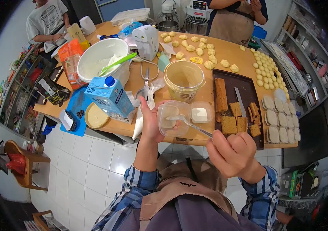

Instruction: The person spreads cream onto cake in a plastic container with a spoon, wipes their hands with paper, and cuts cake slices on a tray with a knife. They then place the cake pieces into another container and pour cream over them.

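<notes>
Here, clear tub [168,129] snug in left hand [151,120]; spoon [198,128] tight in right hand [235,153], its tip at the tub's mouth.

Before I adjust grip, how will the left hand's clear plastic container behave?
The clear plastic container looks thin-walled and may flex when squeezed. Being small, it is probably light. Held only by the left hand, it could tilt under the metal spoon.

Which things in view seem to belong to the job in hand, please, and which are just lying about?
Likely in the job:
clear tub in the left hand
spoon in the right hand
second clear tub
cut cake

Likely just lying about:
milk carton
orange bag
black packet
</notes>
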The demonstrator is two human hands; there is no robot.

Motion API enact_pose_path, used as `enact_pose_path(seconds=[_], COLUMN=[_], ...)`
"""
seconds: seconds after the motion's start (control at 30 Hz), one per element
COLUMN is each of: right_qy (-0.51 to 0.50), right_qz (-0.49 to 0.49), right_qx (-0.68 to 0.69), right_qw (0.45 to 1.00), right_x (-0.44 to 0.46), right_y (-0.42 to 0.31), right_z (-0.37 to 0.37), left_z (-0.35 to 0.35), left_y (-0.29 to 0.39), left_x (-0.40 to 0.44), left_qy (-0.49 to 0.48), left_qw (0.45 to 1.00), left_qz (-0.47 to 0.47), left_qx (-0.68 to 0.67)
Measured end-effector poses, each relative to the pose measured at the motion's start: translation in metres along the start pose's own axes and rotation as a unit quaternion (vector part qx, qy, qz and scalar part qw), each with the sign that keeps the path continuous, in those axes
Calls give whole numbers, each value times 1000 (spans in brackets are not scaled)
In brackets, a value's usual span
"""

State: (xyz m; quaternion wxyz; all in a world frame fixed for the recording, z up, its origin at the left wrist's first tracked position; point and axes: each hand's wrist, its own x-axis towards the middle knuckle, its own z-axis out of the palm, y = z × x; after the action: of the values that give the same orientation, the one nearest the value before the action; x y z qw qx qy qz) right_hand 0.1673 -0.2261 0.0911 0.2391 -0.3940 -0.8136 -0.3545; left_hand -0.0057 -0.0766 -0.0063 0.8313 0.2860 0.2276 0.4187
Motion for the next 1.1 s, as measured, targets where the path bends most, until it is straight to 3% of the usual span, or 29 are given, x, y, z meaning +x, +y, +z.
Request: enact_pose_path(seconds=[0.23,0.33,0.53,0.63,0.77,1.1], right_qy=[19,28,25,89,110,-54], right_qz=[16,34,93,116,162,193], right_qx=[-17,-12,28,24,5,-7], right_qw=[1000,999,995,989,981,980], right_x=[3,2,-2,-1,14,39], right_y=[5,7,11,21,41,68], right_z=[-1,2,7,20,40,139], left_z=[0,-14,-26,-17,-20,-42], left_y=[-11,-17,-23,-22,-29,-57], left_x=[1,1,8,9,15,9], left_qy=[43,-41,-94,-9,-5,-15], left_qw=[996,992,983,988,985,986], left_qz=[-51,-61,-47,-44,-50,-91], left_qx=[-66,-104,-151,-151,-167,-138])
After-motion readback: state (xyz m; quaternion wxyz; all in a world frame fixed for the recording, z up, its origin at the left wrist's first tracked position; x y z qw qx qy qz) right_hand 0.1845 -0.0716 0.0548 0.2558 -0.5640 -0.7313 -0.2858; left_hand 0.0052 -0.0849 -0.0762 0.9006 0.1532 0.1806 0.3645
